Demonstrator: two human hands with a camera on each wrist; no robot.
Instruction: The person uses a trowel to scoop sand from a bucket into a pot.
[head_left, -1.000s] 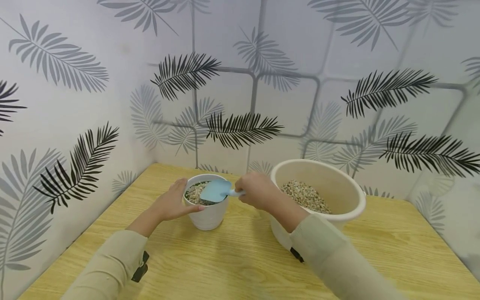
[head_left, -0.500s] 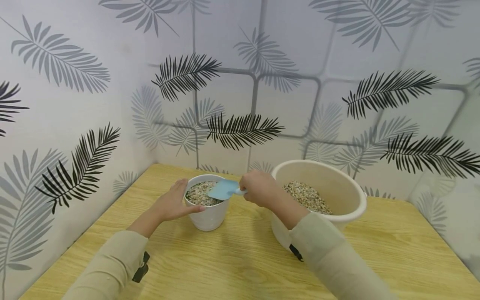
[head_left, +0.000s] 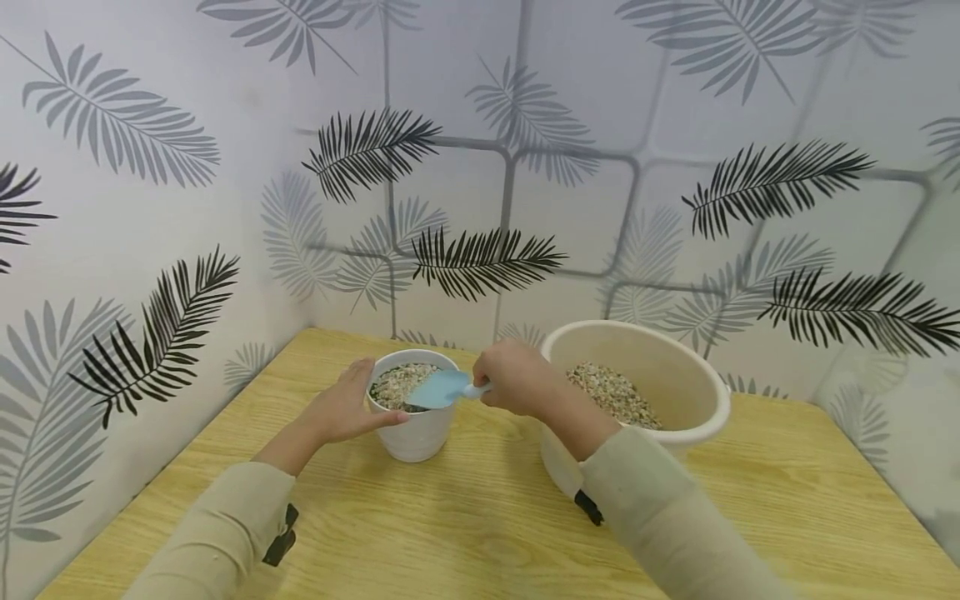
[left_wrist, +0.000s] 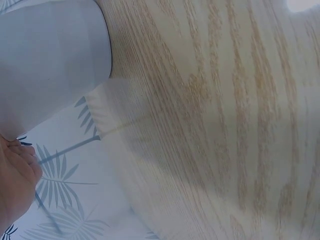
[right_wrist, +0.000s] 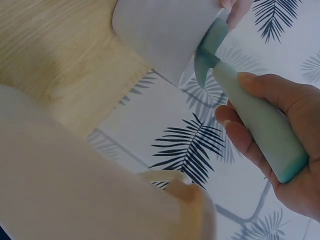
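A white plant pot [head_left: 416, 437] with pale gravel [head_left: 397, 385] and bits of green near its inner edge stands upright on the table. My left hand [head_left: 341, 406] holds its left side, thumb across the front and fingers reaching round behind. In my right hand [head_left: 517, 379] is a small light-blue trowel; the right wrist view shows fingers and thumb wrapped about its thick trowel handle [right_wrist: 260, 120]. Its blade [head_left: 437, 389] reaches over the pot's right rim, low over the gravel. The left wrist view has the pot wall [left_wrist: 55, 60] at top left.
To the right of the pot stands a large cream bucket [head_left: 708, 425], with a heap of gravel [head_left: 611, 392] inside; my right forearm passes in front of it. Leaf-patterned walls [head_left: 480, 208] border the wooden table [head_left: 465, 533] at the back and left.
The trowel blade drew back to the right over the pot, then came slightly left and lower again. More gravel shows in the pot than a second ago. My left hand stays put.
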